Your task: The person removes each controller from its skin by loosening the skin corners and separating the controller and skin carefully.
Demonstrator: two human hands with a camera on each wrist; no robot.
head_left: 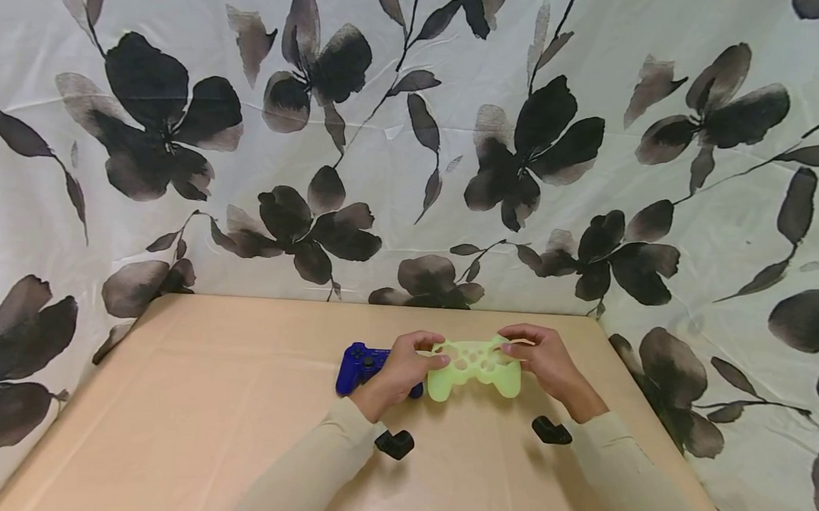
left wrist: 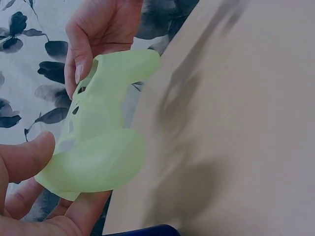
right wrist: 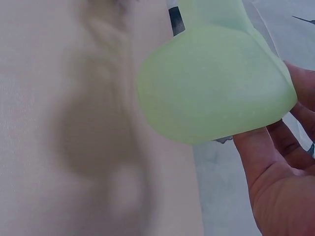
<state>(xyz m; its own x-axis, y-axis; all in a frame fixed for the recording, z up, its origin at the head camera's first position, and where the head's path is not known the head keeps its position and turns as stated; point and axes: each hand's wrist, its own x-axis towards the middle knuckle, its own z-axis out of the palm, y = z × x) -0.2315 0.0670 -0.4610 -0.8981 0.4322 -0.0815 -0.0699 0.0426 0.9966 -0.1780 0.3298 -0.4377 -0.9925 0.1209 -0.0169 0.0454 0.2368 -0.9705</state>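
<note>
A pale yellow-green silicone controller cover (head_left: pixel 474 363), with round openings in its face, is held up above the table between both hands. My left hand (head_left: pixel 406 368) pinches its left side, thumb on the front and fingers behind. At the other end, my right hand (head_left: pixel 544 360) grips the right side between thumb and fingers. The left wrist view shows the cover (left wrist: pixel 101 157) side-on, with its shadow on the table. Behind the left hand lies a blue game controller (head_left: pixel 359 367) on the table, partly hidden by that hand.
The tan table (head_left: pixel 183 418) ends at a pale cloth (head_left: pixel 433 163) with dark flowers, hung behind and at the sides. A black wrist-worn device (head_left: pixel 395 444) sits by the left wrist, and another black device (head_left: pixel 551 431) by the right wrist.
</note>
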